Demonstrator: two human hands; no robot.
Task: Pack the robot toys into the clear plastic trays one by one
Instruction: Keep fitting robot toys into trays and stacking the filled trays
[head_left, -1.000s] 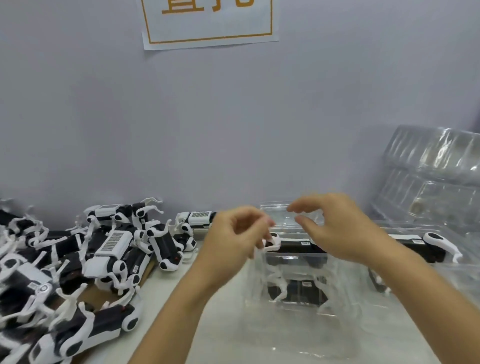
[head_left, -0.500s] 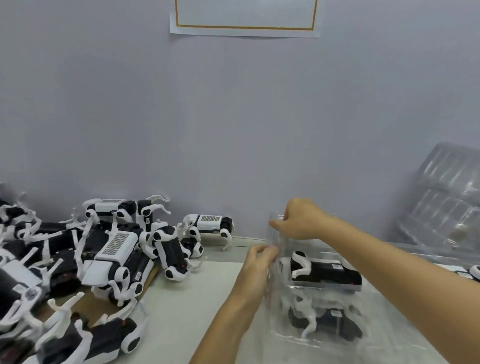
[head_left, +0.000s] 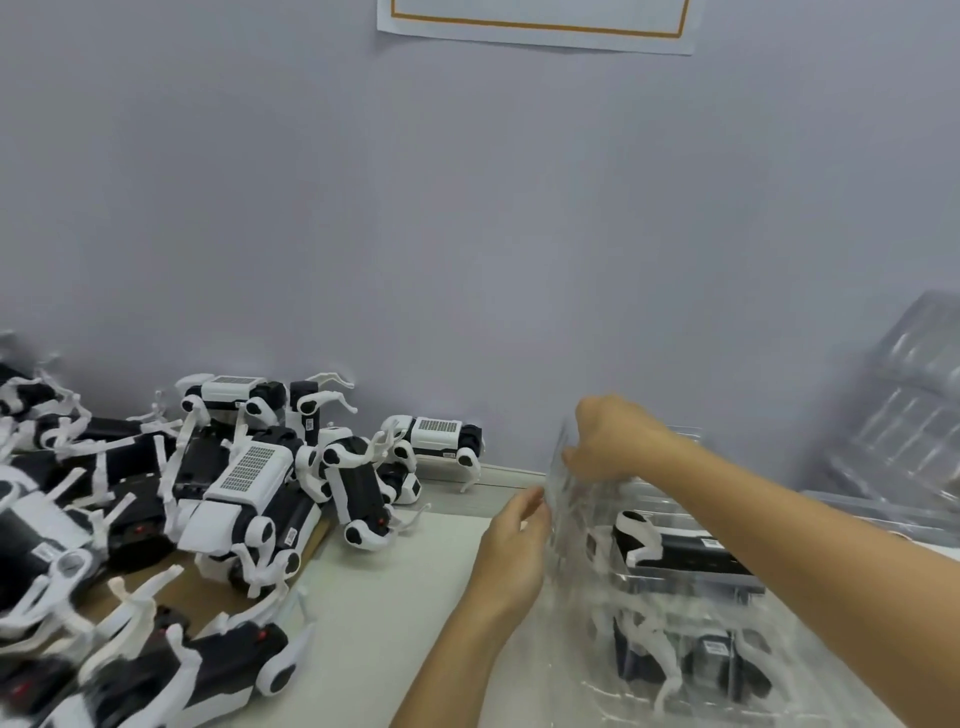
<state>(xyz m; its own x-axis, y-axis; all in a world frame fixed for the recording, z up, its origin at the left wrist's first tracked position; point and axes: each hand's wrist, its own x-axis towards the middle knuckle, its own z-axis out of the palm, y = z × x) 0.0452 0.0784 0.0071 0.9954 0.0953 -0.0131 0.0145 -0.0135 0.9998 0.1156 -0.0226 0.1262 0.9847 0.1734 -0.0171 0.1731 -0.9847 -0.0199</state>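
Note:
A clear plastic tray (head_left: 582, 613) stands at the right of the table with a black-and-white robot toy (head_left: 675, 551) inside, and a second toy (head_left: 696, 660) lower in it. My left hand (head_left: 514, 551) holds the tray's left edge. My right hand (head_left: 613, 441) grips the tray's upper far corner, its arm crossing over the tray. A heap of loose robot toys (head_left: 244, 483) lies at the left, one robot toy (head_left: 436, 434) standing alone by the wall.
A stack of clear plastic trays (head_left: 904, 421) leans against the wall at the far right. A brown cardboard sheet (head_left: 171, 582) lies under the heap. A paper sign (head_left: 535, 26) hangs on the grey wall.
Both hands went from hovering with pinched fingers above the tray to holding its left edge and far corner. The view has shifted left and the tray sits further right.

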